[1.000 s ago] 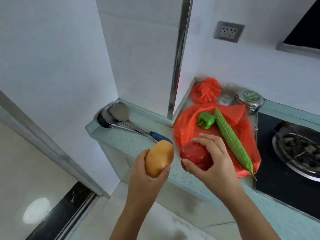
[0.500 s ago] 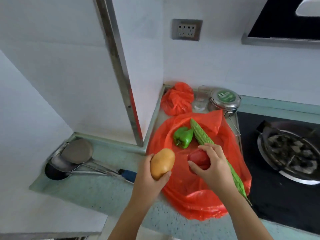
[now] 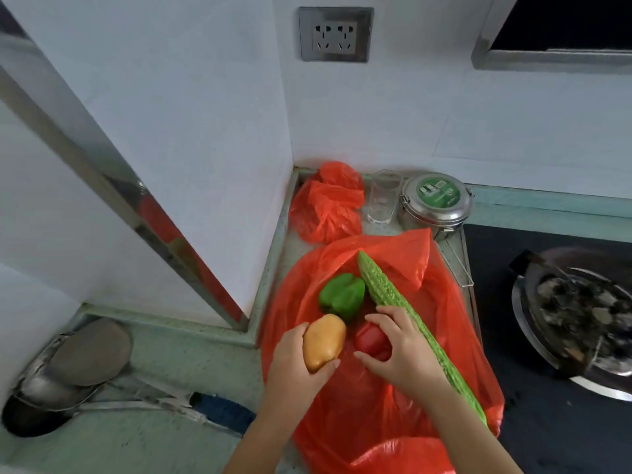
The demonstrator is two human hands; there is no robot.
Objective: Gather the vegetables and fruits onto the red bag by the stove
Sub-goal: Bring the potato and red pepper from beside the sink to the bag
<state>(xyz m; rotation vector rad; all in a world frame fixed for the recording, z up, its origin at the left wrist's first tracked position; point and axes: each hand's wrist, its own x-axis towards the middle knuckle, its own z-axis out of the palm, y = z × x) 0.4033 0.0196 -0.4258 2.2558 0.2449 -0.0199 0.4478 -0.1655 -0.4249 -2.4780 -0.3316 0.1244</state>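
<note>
A flat red bag [image 3: 345, 419] lies on the counter left of the stove. On it rest a green bell pepper [image 3: 342, 295] and a long bitter gourd [image 3: 403, 313] running diagonally. My left hand [image 3: 294, 367] grips a yellow-orange mango [image 3: 323, 342] just above the bag's left part. My right hand [image 3: 400, 354] holds a red bell pepper [image 3: 371, 340] low over the bag, just below the green pepper and beside the gourd. Whether the red pepper touches the bag is hidden by my fingers.
A knotted red bag [image 3: 328, 206], a glass [image 3: 383, 196] and a steel lunch tin [image 3: 436, 203] stand at the back. The black stove [image 3: 547, 422] with a burner [image 3: 581, 313] is on the right. Ladles [image 3: 85, 357] lie at the left.
Both hands have carried the mango and the red pepper forward over the red bag, and the red pepper has come down close to the green pepper. The view has moved nearer.
</note>
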